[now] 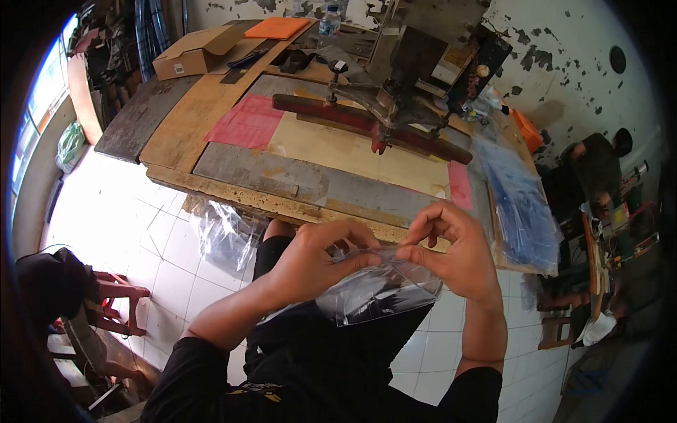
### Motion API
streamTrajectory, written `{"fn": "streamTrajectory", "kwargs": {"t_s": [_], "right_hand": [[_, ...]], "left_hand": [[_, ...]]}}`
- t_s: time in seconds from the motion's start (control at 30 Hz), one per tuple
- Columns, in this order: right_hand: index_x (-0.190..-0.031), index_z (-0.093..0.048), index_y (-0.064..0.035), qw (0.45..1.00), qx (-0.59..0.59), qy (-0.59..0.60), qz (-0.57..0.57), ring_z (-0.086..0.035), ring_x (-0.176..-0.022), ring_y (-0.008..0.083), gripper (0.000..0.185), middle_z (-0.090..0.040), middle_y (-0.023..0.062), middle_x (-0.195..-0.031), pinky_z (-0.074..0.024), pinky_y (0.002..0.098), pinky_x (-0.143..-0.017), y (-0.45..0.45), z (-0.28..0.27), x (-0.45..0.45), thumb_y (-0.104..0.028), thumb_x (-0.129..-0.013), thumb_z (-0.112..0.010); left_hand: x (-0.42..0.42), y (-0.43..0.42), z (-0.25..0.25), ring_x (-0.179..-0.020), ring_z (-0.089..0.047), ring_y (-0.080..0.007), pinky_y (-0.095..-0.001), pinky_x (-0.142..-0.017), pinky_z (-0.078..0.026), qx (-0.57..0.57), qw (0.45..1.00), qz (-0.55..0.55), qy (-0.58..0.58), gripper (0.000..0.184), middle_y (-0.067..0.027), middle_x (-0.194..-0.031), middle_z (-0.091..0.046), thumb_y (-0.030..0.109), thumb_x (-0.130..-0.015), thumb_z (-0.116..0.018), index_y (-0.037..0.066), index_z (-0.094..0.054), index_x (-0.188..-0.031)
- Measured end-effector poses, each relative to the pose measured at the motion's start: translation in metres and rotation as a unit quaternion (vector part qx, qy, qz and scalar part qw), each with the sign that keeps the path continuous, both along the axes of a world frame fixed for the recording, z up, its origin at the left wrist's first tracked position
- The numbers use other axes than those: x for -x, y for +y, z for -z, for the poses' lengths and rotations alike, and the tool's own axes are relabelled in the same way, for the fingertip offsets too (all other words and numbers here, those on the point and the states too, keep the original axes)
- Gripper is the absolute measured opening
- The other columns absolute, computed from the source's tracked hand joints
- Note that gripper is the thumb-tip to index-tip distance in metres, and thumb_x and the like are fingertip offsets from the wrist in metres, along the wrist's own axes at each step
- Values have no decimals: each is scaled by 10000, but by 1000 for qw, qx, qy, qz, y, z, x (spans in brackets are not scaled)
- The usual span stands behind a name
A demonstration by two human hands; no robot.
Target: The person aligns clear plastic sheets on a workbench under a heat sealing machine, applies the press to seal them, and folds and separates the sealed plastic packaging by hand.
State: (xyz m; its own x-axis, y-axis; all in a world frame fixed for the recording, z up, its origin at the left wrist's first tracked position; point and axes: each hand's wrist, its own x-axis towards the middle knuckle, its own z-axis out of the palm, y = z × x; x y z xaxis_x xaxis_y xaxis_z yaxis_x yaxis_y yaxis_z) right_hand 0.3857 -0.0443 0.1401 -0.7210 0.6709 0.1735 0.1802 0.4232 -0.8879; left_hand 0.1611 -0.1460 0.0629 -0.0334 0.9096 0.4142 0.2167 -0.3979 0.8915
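Observation:
A clear plastic sheet or pouch (pixel 384 292) hangs between my two hands above my lap, its lower edge dark-lined against my black clothes. My left hand (pixel 328 254) pinches its upper edge between thumb and fingers. Close beside it, my right hand (pixel 448 247) grips the same edge with thumb and forefinger, the other fingers curled. Whether the plastic is one layer or several I cannot tell. Just beyond my hands runs the worn front edge of the worktable (pixel 282 204).
On the table a press with a long red bar (pixel 416 144) stands over a cream sheet (pixel 352 151). Stacked clear-blue plastic sheets (pixel 522 211) lie at right, a cardboard box (pixel 197 53) at back left. Clear plastic (pixel 226 236) hangs below the table; a red stool (pixel 123 303) and other people flank me.

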Motion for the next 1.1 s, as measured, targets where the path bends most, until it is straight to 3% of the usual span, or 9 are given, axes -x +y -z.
{"fn": "streamTrajectory", "kwargs": {"t_s": [0.17,0.23,0.43,0.8,0.87,0.9,1.0,1.07,1.1], "right_hand": [[-1050,-700,-45,1000,5,-31,2,-720,-885,85,288,-775,25,-928,-484,251,-753,4,-1,4,-42,-848,-904],[-1051,-705,-46,1000,-2,-23,9,-721,-893,88,291,-777,27,-932,-486,252,-771,-1,-3,8,-51,-845,-910],[-1079,-719,-50,997,-81,16,0,-728,-940,101,306,-789,21,-944,-488,273,-842,-3,3,6,-90,-851,-919],[-1094,-746,-37,997,-2,79,3,-765,-886,117,230,-804,18,-908,-532,289,-906,-5,18,10,-33,-896,-865],[-1228,-717,-26,999,-46,17,-16,-763,-1083,216,403,-801,79,-1075,-526,368,-1041,-1,21,9,-125,-882,-896],[-1228,-717,-26,999,-45,18,-10,-763,-1083,216,403,-801,79,-1075,-526,368,-1041,-1,19,8,-125,-882,-896],[-1400,-637,-37,975,-219,26,-12,-661,-1311,301,670,-711,147,-1349,-469,435,-1142,3,13,-7,-251,-839,-937],[-1512,-556,-73,929,-300,-219,14,-532,-1454,343,868,-557,164,-1559,-412,464,-1199,13,24,-39,-337,-791,-962],[-1512,-556,-73,929,-299,-219,15,-532,-1454,343,868,-557,164,-1559,-412,464,-1199,21,31,-46,-337,-791,-962]], "left_hand": [[2,1,-12,-930,-776,-229,-334,-818,-586,34,999,-8,19,426,-148,-1043,-798,208,-932,-866,67,-702,-1299],[0,2,-16,-911,-788,-266,-358,-794,-595,-33,994,4,106,347,-141,-1017,-807,255,-959,-834,63,-738,-1231],[1,4,-12,-828,-786,-312,-391,-741,-595,-32,995,-26,90,223,-115,-912,-807,267,-975,-808,77,-799,-1092],[2,4,-16,-877,-789,-308,-372,-797,-599,-18,994,-8,105,201,-125,-978,-815,204,-966,-814,69,-795,-1114],[3,8,-13,-890,-792,-303,-365,-812,-601,-11,991,-8,131,209,-130,-989,-817,203,-968,-813,66,-795,-1125],[7,11,-5,-902,-798,-280,-357,-816,-601,-9,993,-32,117,206,-132,-999,-819,188,-972,-807,70,-795,-1140],[35,6,4,-939,-803,-202,-328,-834,-614,0,998,-62,14,172,-132,-1028,-830,112,-1014,-751,1,-777,-1143],[58,0,15,-943,-799,-209,-328,-845,-621,-29,996,-62,-54,163,-155,-1035,-825,86,-1037,-720,-48,-755,-1122],[66,-3,24,-943,-798,-223,-329,-853,-623,-51,994,-64,-77,162,-171,-1041,-820,80,-1046,-708,-65,-743,-1110]]}}
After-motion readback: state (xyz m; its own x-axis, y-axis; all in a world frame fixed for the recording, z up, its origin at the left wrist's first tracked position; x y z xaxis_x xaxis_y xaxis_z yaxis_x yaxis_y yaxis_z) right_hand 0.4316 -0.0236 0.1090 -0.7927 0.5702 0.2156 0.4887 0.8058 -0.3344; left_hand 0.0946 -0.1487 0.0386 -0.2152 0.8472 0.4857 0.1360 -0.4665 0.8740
